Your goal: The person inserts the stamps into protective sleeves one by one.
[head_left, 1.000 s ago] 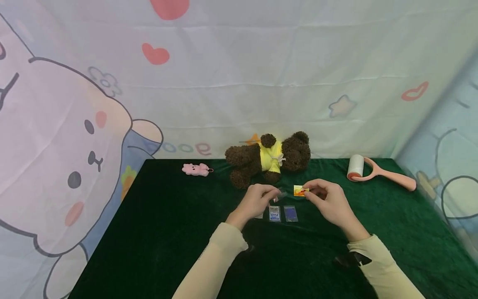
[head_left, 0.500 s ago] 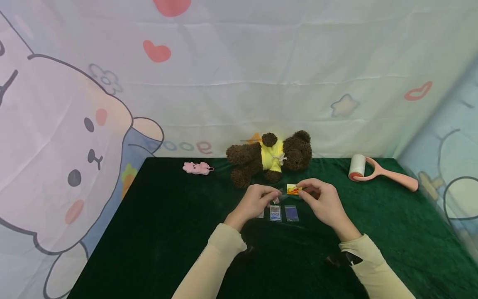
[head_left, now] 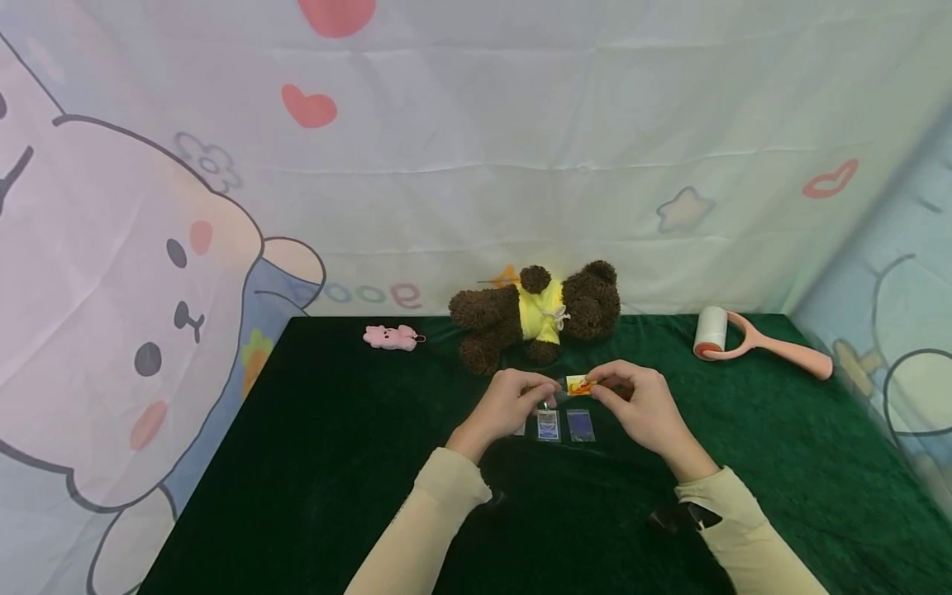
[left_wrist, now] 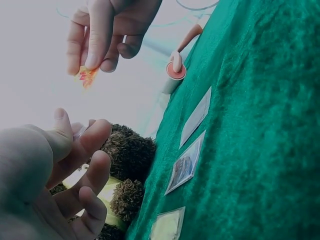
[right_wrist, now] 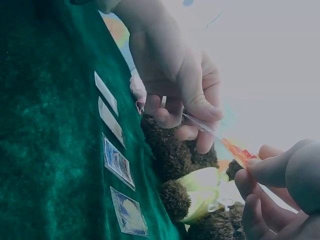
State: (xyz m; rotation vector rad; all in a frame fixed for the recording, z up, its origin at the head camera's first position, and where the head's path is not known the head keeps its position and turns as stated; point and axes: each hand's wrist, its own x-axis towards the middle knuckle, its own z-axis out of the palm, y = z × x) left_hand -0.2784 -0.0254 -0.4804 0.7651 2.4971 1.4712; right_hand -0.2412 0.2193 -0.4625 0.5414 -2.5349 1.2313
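Note:
My left hand (head_left: 506,406) pinches a small clear plastic sleeve (right_wrist: 201,125) between thumb and forefinger. Opposite it, my right hand (head_left: 641,406) pinches a small yellow-and-red card (head_left: 578,385) by its right end. The card's free end is right at the sleeve's edge in the right wrist view. Both are held above the green cloth. Below the hands lies a row of small sleeved cards, among them one with a blue-and-white picture (head_left: 548,426) and a dark blue one (head_left: 580,426). In the head view, the left hand partly hides the row's left end.
Behind the hands, a brown teddy bear (head_left: 493,310) in a yellow top lies on its side. A pink animal-shaped charm (head_left: 392,337) lies at the back left. At the back right is a lint roller (head_left: 781,347) on the green cloth (head_left: 335,463). A printed curtain (head_left: 476,107) hangs behind.
My right hand has moved left with the yellow-and-red card, bringing it up to the clear sleeve. The left hand has stayed almost in place, still pinching the sleeve.

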